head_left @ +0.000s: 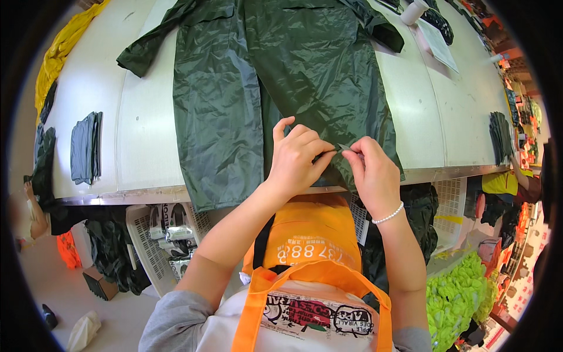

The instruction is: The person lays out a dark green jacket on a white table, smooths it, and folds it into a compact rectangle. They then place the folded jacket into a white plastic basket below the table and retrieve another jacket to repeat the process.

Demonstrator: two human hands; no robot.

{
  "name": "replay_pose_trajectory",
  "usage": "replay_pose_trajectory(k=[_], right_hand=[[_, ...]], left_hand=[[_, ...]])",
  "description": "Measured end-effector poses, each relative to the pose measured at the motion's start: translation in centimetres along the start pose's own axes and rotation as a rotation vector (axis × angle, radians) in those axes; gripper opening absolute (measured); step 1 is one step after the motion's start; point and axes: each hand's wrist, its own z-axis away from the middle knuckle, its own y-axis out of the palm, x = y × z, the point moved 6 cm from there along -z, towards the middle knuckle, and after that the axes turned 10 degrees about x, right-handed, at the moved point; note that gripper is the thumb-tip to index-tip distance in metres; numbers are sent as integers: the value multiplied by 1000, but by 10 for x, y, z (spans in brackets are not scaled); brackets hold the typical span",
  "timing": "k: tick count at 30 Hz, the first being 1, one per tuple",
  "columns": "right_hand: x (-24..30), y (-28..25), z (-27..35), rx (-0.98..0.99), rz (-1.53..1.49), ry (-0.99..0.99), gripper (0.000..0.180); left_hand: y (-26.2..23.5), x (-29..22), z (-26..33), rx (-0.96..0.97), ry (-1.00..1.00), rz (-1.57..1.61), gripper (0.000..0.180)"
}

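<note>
Across the near edge of the bench (149, 135), a dark green coat (311, 64) lies spread, creased and glossy, sleeves out toward the far side, lower hem hanging over the front edge on the left. Left hand (298, 155) above the coat's lower part: thumb and forefinger pinched on a small dark piece (342, 147), forefinger nearest the other hand, one outer finger lifted clear. Right hand (372, 176) just beside it, fingers curled, thumb and forefinger pinching the same piece from the other side (whether it belongs to the coat or is separate, cannot tell). Fingertips of the two hands nearly meet. White beaded bracelet (387, 212) on the right wrist.

On the bench left of the coat, a folded dark stack (86, 148); a second folded stack (500, 138) near the right end. Far right: white cylinder (414, 12) and a pale flat panel (438, 47). Yellow cloth (61, 53) along the far left edge.

Below the bench: white slatted crate (142, 226) left, holding packaged goods; another pale crate (450, 202) right; lime-green heap (454, 299) lower right. Person wears an orange-strapped apron (311, 234).
</note>
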Motion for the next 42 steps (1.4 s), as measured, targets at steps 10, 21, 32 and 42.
replay_pose_trajectory(k=[10, 21, 32, 42], right_hand=[[-9, 77, -10, 220, -378, -40, 17], [-14, 152, 19, 455, -376, -22, 21], [67, 134, 11, 493, -455, -256, 20], [80, 123, 2, 500, -477, -228, 17]], left_hand=[[-21, 38, 43, -44, -104, 74, 20], [-25, 75, 189, 171, -390, -115, 30], [-73, 35, 154, -125, -97, -261, 21], [-86, 27, 148, -191, -162, -165, 16]])
